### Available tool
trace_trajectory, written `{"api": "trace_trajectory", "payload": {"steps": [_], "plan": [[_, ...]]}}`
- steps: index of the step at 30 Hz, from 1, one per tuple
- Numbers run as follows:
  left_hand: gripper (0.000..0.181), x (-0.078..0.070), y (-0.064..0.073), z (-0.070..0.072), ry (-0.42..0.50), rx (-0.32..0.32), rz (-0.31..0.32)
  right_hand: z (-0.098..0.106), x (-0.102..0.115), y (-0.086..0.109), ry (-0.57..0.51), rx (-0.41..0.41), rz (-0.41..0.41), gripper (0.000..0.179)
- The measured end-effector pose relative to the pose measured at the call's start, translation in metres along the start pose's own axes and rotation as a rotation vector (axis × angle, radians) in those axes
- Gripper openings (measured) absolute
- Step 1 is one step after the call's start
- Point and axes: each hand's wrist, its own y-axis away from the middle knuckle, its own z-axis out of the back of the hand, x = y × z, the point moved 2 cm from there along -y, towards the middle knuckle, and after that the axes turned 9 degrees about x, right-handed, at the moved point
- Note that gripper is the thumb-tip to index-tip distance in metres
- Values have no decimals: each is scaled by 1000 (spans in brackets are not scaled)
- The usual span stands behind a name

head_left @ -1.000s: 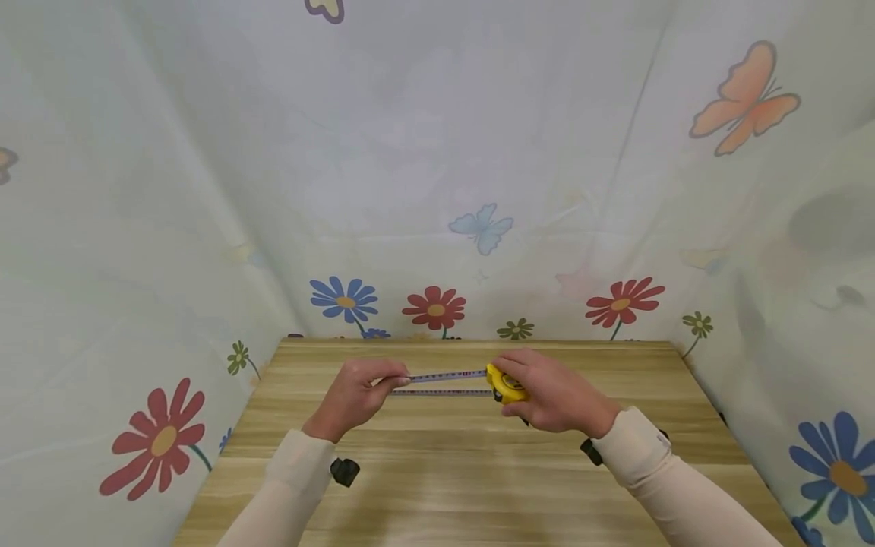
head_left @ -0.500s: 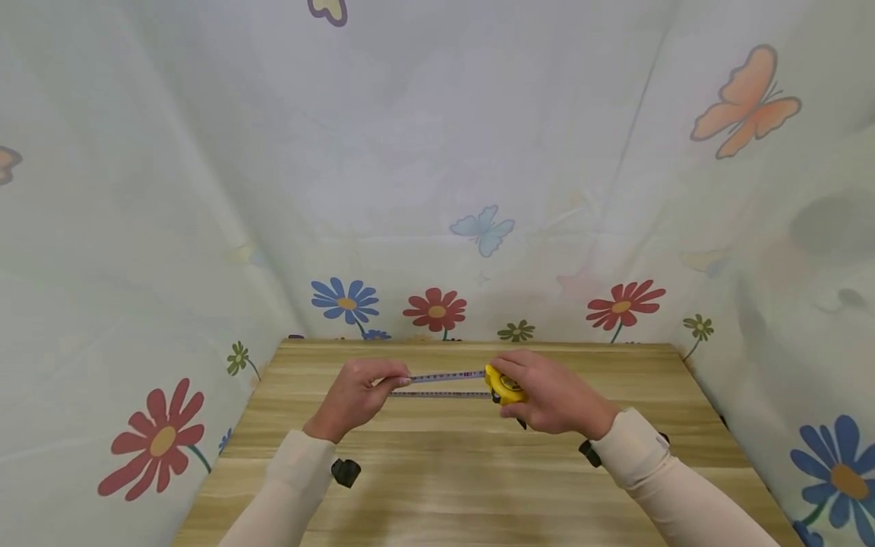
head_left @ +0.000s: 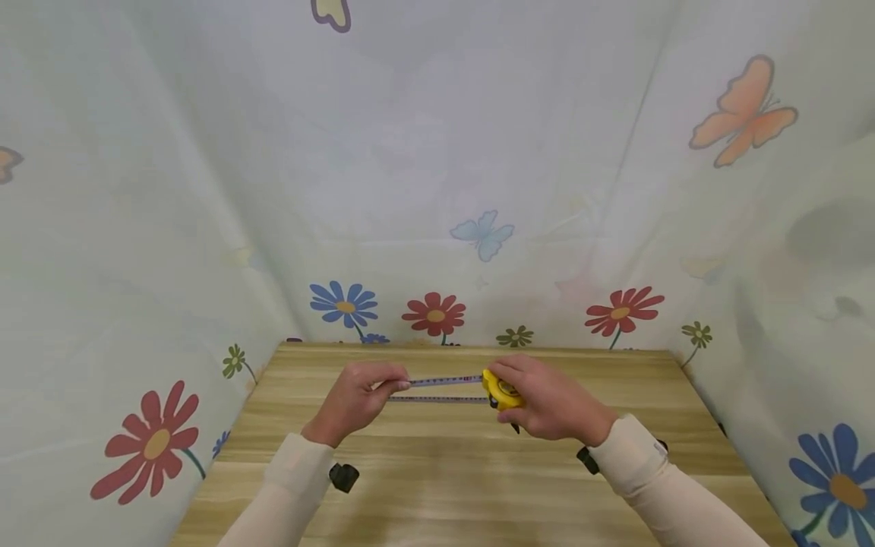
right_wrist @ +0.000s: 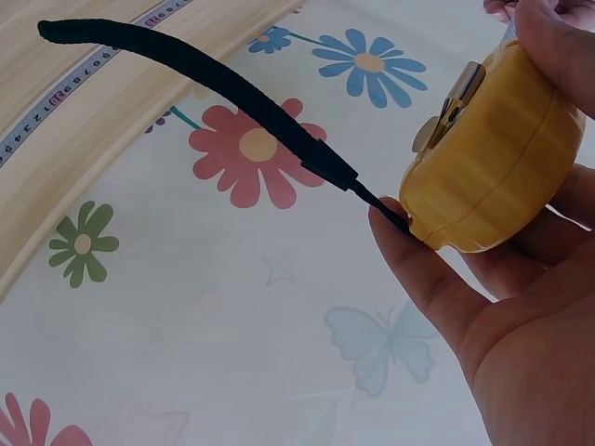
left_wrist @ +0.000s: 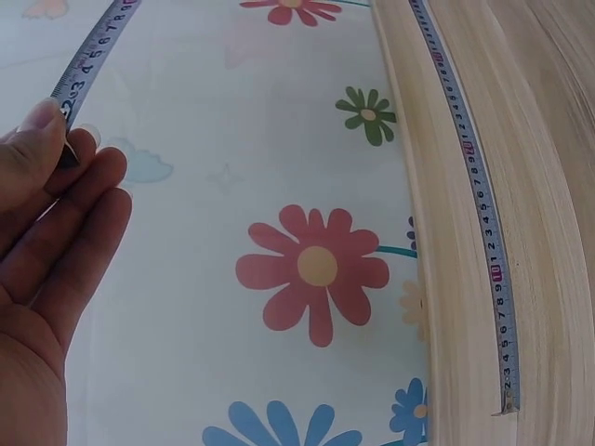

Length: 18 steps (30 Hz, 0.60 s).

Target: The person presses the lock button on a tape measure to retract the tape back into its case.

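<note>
My right hand [head_left: 547, 399] grips a yellow tape measure [head_left: 502, 390], whose rounded case and black wrist strap [right_wrist: 232, 84] show in the right wrist view. A short length of its printed blade [head_left: 446, 381] is pulled out above the table. The blade's end is pinched between thumb and finger of my left hand [head_left: 358, 399], near the low numbers; the other fingers are loosely bent in the left wrist view [left_wrist: 70, 242]. Below the blade, a second graduated strip [left_wrist: 483, 204] lies along the table, with a metal hook at one end. Its right end is hidden in the head view.
The wood-grain table [head_left: 437, 471] backs onto a pale curtain [head_left: 383, 152] printed with flowers and butterflies, which also hangs on both sides. A black wrist device [head_left: 344, 477] sits by the left sleeve; another [head_left: 588, 460] is by the right.
The yellow tape measure has shifted slightly left toward my left hand, so the visible blade is a little shorter. My left hand has hardly moved. The head view has tilted up slightly.
</note>
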Motion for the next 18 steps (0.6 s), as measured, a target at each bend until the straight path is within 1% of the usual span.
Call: {"api": "trace_trajectory", "payload": {"steps": [4, 7, 14, 18], "plan": [[6, 0, 1, 0, 5, 3, 5, -1, 0, 0, 8, -2, -2, 64], [5, 0, 1, -1, 4, -7, -7, -2, 1, 0, 5, -6, -7, 65], [7, 4, 0, -3, 15, -17, -69, 0, 3, 0, 16, -7, 3, 65], [8, 4, 0, -4, 31, -6, -59, 0, 3, 1, 19, -12, -2, 66]]}}
